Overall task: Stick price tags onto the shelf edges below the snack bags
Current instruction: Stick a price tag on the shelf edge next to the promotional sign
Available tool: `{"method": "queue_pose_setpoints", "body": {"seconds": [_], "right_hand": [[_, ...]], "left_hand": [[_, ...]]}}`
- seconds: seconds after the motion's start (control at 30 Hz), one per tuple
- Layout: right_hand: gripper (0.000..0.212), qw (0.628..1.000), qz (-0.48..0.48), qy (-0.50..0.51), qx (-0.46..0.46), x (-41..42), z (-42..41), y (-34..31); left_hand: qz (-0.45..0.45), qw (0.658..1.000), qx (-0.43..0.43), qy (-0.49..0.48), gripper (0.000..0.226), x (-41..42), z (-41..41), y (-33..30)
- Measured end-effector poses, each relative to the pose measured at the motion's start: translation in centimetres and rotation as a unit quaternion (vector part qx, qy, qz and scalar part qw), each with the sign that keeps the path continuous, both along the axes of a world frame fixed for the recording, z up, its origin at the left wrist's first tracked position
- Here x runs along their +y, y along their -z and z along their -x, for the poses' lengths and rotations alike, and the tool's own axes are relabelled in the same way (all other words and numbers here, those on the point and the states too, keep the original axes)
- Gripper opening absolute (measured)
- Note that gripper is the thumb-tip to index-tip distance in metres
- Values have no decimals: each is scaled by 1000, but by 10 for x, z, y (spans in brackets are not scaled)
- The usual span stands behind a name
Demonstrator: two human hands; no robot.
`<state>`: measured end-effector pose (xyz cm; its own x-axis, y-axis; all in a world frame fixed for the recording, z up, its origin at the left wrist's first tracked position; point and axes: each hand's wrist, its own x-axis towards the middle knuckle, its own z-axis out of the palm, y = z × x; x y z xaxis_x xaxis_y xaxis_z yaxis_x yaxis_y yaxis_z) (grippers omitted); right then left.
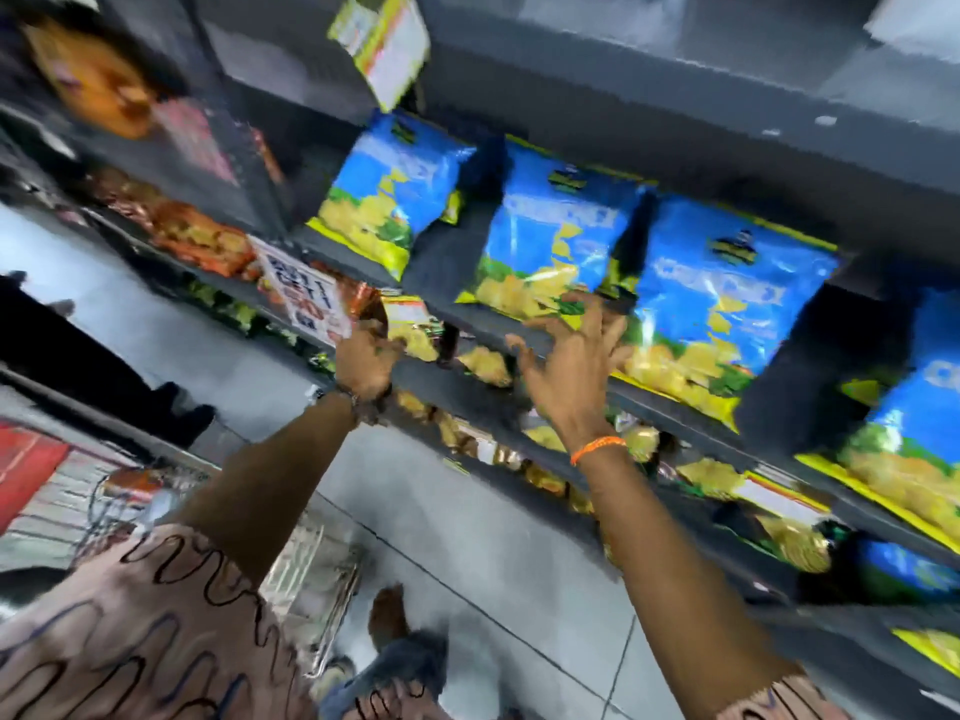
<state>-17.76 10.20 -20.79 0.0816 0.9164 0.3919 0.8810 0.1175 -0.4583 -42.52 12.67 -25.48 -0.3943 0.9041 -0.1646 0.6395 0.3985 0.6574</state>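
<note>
The view is blurred and tilted. Several blue snack bags (556, 226) stand in a row on a dark grey shelf. Its front edge (467, 324) runs diagonally down to the right below them. My right hand (571, 366) is raised in front of that edge with fingers spread, holding nothing I can see. My left hand (366, 361) reaches toward the shelf edge further left, fingers curled near a small yellow-and-white packet or tag (410, 317); whether it grips it is unclear. A yellow-bordered white tag (384, 44) hangs from the shelf above.
A white promo sign (306, 296) sticks out left of my left hand. Orange snack bags (197, 233) fill the shelf further left. Yellow bags (711, 478) lie on the shelf below. A wire basket (311, 579) stands on the grey tiled floor (467, 537) by my foot.
</note>
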Motion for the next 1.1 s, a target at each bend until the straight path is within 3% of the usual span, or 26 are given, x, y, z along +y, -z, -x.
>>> {"method": "queue_pose_setpoints", "body": {"seconds": [0.17, 0.27, 0.33, 0.43, 0.5, 0.57, 0.8, 0.97, 1.1], "right_hand": [[50, 988, 109, -48, -97, 62, 95, 27], [59, 980, 153, -36, -120, 95, 128, 38], [59, 975, 172, -30, -139, 112, 141, 43], [56, 973, 175, -37, -143, 130, 156, 49], [49, 973, 171, -42, -146, 135, 163, 51], [37, 974, 163, -38, -152, 138, 169, 52], [11, 980, 148, -9, -131, 146, 185, 53], [5, 982, 134, 22, -135, 144, 191, 56], [8, 985, 121, 57, -112, 138, 197, 62]], "left_hand": [[48, 992, -105, 46, 58, 51, 75, 31], [37, 971, -234, 33, 52, 78, 87, 37], [29, 959, -280, 45, 36, 96, 89, 46], [37, 947, -316, 45, 44, 119, 90, 59], [-2, 942, -335, 24, 29, 127, 89, 68], [-26, 946, -322, 4, 18, 135, 89, 75], [-82, 953, -293, 4, 26, 141, 100, 87], [-101, 973, -206, -9, 50, 142, 105, 84], [-88, 994, -66, 0, 36, 138, 107, 80]]}}
